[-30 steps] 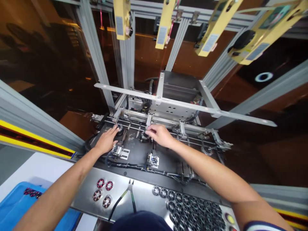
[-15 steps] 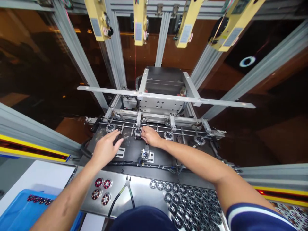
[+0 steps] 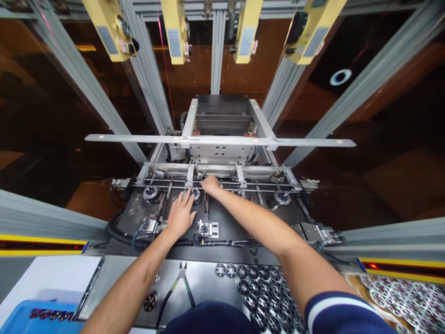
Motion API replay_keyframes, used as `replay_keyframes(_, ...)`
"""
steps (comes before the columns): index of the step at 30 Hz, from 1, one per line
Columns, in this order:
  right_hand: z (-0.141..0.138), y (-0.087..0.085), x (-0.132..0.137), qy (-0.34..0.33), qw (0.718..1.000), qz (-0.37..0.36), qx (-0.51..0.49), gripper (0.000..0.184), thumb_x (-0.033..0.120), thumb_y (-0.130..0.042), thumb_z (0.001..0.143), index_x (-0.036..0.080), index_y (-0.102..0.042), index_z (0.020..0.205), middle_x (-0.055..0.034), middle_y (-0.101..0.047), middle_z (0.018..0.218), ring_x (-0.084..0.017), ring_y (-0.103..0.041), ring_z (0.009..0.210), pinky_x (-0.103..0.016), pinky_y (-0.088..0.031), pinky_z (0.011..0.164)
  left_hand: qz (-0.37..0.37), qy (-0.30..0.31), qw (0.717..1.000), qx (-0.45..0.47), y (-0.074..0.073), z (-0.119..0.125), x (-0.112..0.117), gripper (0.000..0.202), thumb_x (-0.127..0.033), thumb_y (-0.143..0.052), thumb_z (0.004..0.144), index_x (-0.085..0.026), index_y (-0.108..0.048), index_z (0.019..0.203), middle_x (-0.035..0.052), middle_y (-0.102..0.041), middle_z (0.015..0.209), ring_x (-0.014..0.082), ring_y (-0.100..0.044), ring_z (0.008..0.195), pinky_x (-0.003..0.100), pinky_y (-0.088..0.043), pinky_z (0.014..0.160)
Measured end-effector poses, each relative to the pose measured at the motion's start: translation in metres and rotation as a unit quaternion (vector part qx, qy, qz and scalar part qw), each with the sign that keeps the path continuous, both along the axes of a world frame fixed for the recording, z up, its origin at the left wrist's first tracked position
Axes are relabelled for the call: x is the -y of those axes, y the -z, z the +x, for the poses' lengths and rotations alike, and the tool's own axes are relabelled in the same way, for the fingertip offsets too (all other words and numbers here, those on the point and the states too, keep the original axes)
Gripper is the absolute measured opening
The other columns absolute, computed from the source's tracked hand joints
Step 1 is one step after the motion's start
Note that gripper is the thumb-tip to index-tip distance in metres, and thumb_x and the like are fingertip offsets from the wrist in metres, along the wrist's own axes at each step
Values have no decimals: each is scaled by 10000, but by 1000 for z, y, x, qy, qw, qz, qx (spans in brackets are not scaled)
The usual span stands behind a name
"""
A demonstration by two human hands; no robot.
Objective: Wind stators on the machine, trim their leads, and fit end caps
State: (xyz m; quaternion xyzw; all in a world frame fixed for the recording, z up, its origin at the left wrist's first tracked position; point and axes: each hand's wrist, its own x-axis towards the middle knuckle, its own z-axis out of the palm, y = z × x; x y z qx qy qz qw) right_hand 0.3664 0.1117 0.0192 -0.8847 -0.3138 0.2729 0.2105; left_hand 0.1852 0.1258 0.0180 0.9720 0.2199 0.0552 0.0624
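Observation:
My left hand [image 3: 181, 214] lies with its fingers stretched out. Its fingertips reach the near side of a round motor stator core [image 3: 195, 195] on the second station. My right hand [image 3: 210, 184] is closed beside the thin metal rods behind that station. Whatever its fingers hold is hidden from view. Another stator core [image 3: 151, 193] is mounted on the far-left station, and one more [image 3: 282, 198] on the far-right station. A core on the third station is mostly covered by my right forearm. A small metal clamp block [image 3: 207, 228] sits in front of my hands.
Pliers [image 3: 181, 273] lie on the steel tray [image 3: 205, 290]. Many unwound cores [image 3: 264, 290] crowd its right part; a copper-wound stator [image 3: 150, 301] lies at left. A blue bin [image 3: 21, 317] stands lower left. A long metal bar [image 3: 222, 140] crosses above the fixture, below yellow units [image 3: 175, 39].
My left hand has moved right, from near the far-left station to the second station's core. My right hand has left that core and moved behind it to the rods. The camera view has shifted.

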Motion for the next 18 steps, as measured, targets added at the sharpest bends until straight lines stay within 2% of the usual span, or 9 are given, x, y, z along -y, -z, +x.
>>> replay_keyframes(5,-4,4,11,-19,994,20,-106,319,358,-593,939,145,-594,1176,-76,-630,1157,-204,-643,984,-397,-565,837,7,15,1000,-25,3,1,-2,552,-171,-530,870,-88,-468,1412,161,-401,1537,352,-358,1422,477,-388,1111)
replay_keyframes(9,-9,-1,10,-27,992,33,-120,314,353,-595,938,143,-596,1171,-74,-631,1152,-204,-644,981,-393,-567,832,16,25,999,-43,0,2,-2,602,-112,-514,836,-60,-435,1430,184,-392,1536,358,-417,1383,498,-397,1093)
replay_keyframes(12,-13,-21,15,-52,993,49,-92,315,355,-593,939,146,-594,1173,-77,-629,1160,-205,-642,991,-403,-563,844,25,31,998,-55,-4,2,-2,634,-71,-533,785,-90,-465,1415,170,-423,1520,350,-467,1347,500,-417,1077)
replay_keyframes(14,-14,-40,33,-86,992,70,-66,301,357,-602,933,143,-610,1145,-77,-643,1139,-198,-645,986,-405,-555,856,30,34,997,-59,-7,0,-3,664,-52,-540,760,-127,-471,1416,158,-421,1523,347,-478,1340,510,-420,1073)
replay_keyframes(16,-8,-60,65,-128,986,95,-42,282,364,-674,880,155,-660,1068,-45,-685,1057,-174,-659,941,-349,-538,857,34,36,997,-58,-7,-1,-4,665,-53,-532,765,-145,-467,1420,155,-410,1531,356,-479,1338,530,-418,1069)
replay_keyframes(18,6,-77,109,-158,981,113,-16,228,347,-751,803,180,-717,955,0,-720,933,-145,-671,870,-261,-509,822,33,39,997,-55,-7,-2,-5,642,-70,-525,783,-156,-470,1417,152,-415,1530,365,-470,1344,545,-418,1064)
